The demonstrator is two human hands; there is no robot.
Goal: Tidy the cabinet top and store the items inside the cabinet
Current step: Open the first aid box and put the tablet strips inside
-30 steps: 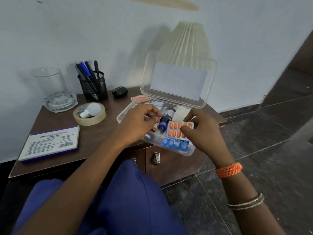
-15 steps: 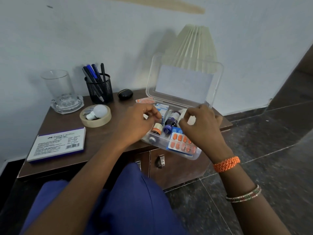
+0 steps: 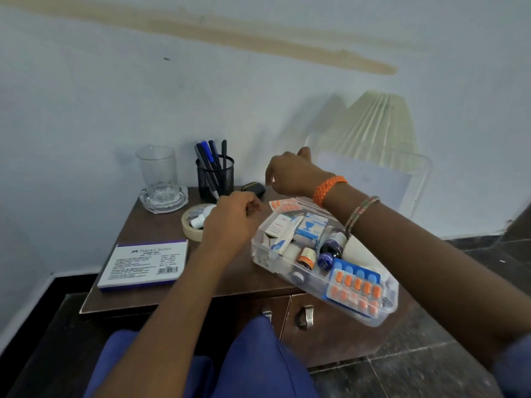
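Both hands are up over the worktop: my left hand [image 3: 230, 216] hovers with fingers loosely curled, holding nothing I can see, just left of the clear plastic medicine box [image 3: 324, 265], while my right hand [image 3: 290, 175] reaches across past the box's far corner, near its raised clear lid [image 3: 370, 179]; whether those fingers pinch anything I cannot tell

From the head view, I judge the tidying barely begun. The box stands open, packed with bottles and orange blister strips, overhanging the brown wooden cabinet top [image 3: 161, 228]. Left out are the white flat stationery box [image 3: 145, 262], tape roll with white bulb [image 3: 195, 222], black mesh pen holder [image 3: 215, 176], clear glass tumbler [image 3: 156, 170] and small black case [image 3: 253, 188]. Both cabinet doors [image 3: 316, 320] look closed
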